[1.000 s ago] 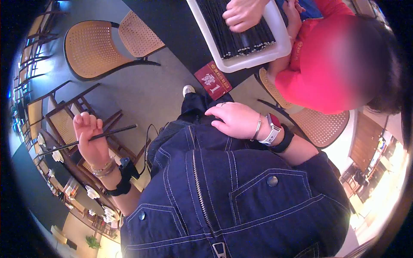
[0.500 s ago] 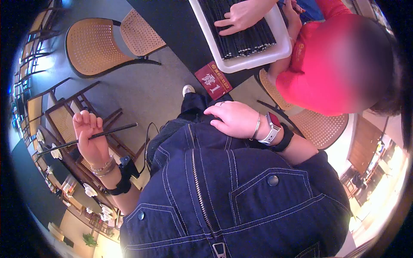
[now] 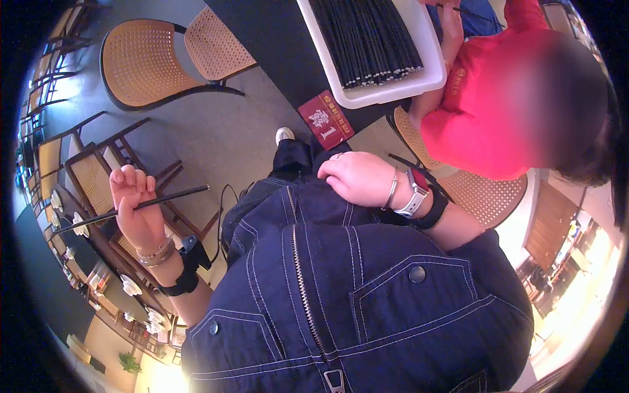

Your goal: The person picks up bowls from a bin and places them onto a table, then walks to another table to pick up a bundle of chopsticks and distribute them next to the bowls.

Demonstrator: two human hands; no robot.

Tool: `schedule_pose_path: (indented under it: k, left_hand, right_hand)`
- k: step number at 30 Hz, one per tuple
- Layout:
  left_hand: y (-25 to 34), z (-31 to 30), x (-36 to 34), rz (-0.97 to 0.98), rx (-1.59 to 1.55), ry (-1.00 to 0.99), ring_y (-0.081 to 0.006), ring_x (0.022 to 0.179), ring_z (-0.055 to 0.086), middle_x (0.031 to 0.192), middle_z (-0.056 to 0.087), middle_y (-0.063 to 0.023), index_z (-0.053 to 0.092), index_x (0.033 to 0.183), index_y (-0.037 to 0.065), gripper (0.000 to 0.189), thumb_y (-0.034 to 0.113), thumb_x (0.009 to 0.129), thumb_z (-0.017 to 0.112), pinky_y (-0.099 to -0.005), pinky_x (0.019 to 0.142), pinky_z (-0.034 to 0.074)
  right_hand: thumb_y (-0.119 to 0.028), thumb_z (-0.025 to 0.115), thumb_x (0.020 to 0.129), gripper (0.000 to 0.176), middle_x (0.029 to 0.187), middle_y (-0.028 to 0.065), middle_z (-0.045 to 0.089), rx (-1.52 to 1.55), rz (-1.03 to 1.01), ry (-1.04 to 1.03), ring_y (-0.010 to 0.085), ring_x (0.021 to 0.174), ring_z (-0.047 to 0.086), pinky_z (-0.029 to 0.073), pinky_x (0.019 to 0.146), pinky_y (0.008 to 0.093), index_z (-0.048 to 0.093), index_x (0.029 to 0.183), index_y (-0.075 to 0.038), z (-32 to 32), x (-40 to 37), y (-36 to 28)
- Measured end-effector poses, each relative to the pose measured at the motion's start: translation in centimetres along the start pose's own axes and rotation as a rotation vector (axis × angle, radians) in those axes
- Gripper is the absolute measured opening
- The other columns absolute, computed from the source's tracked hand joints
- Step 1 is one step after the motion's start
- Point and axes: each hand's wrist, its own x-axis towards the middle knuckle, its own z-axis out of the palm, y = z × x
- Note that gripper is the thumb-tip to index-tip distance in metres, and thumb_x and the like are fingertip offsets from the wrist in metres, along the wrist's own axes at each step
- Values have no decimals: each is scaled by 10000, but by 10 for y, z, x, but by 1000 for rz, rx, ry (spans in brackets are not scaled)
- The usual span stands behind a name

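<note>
My left hand (image 3: 136, 206) is raised at the left with its fingers curled round a long black chopstick (image 3: 171, 195). The stick lies aslant across the palm, its pale-tipped end pointing right. My right hand (image 3: 362, 178) rests against the front of my dark jacket (image 3: 393, 262), fingers loosely folded and partly hidden. No object shows in it. Beyond it, on the dark table (image 3: 262, 33), a white tray (image 3: 429, 82) holds many black chopsticks (image 3: 370, 42) lying side by side. A red table sign (image 3: 325, 120) lies by the near corner.
A co-worker in a red top (image 3: 468, 118) sits at the right, with a hand (image 3: 451, 26) beside the tray and a thin dark stick near it. A cane chair (image 3: 141, 62) stands at upper left. More chairs and tables with white tableware (image 3: 131, 285) fill the left side.
The co-worker's hand has left the chopsticks in the tray and drawn back to the right. My right hand's fingers have curled in more. My left hand keeps its hold, nearly still.
</note>
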Motion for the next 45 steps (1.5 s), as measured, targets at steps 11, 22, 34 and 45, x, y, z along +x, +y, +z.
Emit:
schedule_pose_path:
  k: [11,22,34,45]
  left_hand:
    - [2,-10,-2,13,-32,-35,-134,660,321,776,326,-35,374,870,64,317,-42,578,439,-248,623,297]
    - [5,-31,-6,58,-95,-23,-137,657,315,777,334,-35,367,845,73,303,-44,573,432,-252,617,290]
    - [6,-38,-1,36,-58,-26,-131,659,319,776,339,-26,370,843,75,293,-40,581,431,-251,612,297]
    - [8,-18,10,3,-11,-56,-132,641,313,776,336,-37,360,850,66,314,-48,559,395,-260,611,294]
  right_hand:
    - [-165,493,697,179,818,148,598,-284,574,429,295,760,578,456,657,375,637,761,-80,-78,41,69]
    - [-190,511,731,223,1017,105,568,-479,928,41,270,979,527,353,824,375,625,901,-100,-81,93,86]
    - [-179,601,603,176,688,99,619,-377,823,379,224,622,589,468,635,309,657,747,-93,-104,53,141]
    - [-164,565,676,145,651,90,607,-127,666,513,167,593,570,453,586,283,640,732,-54,-104,9,114]
